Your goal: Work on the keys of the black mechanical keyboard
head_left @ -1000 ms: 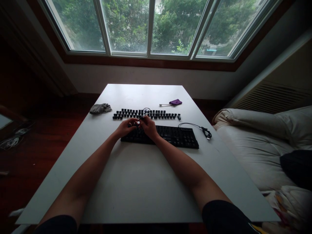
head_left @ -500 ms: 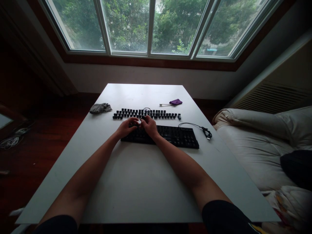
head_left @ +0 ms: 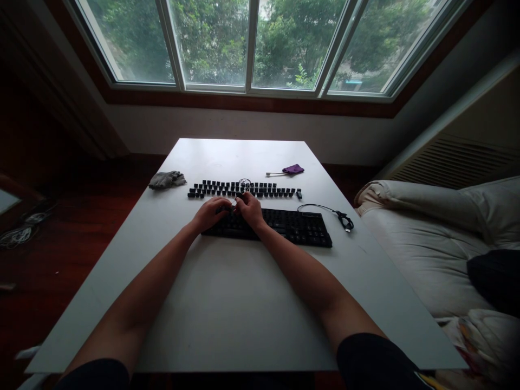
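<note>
A black keyboard (head_left: pixel 300 225) lies across the white table, its left part covered by my hands. My left hand (head_left: pixel 211 213) rests on its left end, fingers curled down and thumb bent against it. Beside it, my right hand (head_left: pixel 249 209) is closed over the upper left of the keyboard. Its fingertips pinch a small dark piece with a thin pale end; its exact kind is too small to make out. Just behind, loose black keycaps (head_left: pixel 217 187) are lined up in rows, with a thin wire loop (head_left: pixel 244 181) at their back edge.
A grey crumpled cloth (head_left: pixel 166 180) sits at the table's left edge. Farther back is a purple cloth or pouch (head_left: pixel 293 169) beside a thin white stick (head_left: pixel 276 174). A coiled USB cable (head_left: pixel 344 221) lies at the right. A pale sofa (head_left: pixel 418 238) flanks the table (head_left: pixel 227 314).
My left hand's thumb and fingers have closed together slightly and settled lower on the keyboard. My right hand has shifted only a little. Everything else stays put.
</note>
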Demonstrator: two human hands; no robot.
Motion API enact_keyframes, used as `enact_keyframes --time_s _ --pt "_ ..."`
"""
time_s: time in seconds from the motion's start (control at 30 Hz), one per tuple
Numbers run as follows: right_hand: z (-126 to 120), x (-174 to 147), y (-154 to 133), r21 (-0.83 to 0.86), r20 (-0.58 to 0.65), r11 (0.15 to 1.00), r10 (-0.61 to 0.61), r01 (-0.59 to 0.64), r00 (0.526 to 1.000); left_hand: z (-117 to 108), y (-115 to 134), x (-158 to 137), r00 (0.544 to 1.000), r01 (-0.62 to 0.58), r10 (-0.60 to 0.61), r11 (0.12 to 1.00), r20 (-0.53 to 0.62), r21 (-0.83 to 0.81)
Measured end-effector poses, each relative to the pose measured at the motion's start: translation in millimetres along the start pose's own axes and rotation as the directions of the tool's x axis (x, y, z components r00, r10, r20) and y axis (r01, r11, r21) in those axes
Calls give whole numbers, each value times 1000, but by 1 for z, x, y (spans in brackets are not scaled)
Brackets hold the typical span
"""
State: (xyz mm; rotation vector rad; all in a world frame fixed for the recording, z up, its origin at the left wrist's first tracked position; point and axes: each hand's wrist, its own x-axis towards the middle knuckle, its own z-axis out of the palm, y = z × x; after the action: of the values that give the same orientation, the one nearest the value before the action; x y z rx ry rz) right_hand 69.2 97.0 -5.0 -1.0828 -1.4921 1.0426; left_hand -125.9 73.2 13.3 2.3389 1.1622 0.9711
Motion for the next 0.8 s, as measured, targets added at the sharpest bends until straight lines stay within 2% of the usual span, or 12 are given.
enact_keyframes --time_s 0.1,0.23,0.37,0.53,0.8 --pt "0 0 0 -9 -5 1000 9 -9 1000 0 0 0 999 1 -3 1000 -52 -30" --pt "0 1 1 -13 -12 1000 13 -13 1000 -2 -6 -1 992 60 -62 998 -108 -29" --pt "1 1 3 -9 -12 1000 6 -6 1000 -8 -21 -6 968 153 -120 978 -222 142" --pt "2 1 3 -23 -6 1000 -6 6 1000 -17 -45 -13 909 322 -198 893 -367 316" --pt "2 0 4 -44 -7 998 -41 40 999 -15 -63 -13 894 375 -235 857 -380 352"
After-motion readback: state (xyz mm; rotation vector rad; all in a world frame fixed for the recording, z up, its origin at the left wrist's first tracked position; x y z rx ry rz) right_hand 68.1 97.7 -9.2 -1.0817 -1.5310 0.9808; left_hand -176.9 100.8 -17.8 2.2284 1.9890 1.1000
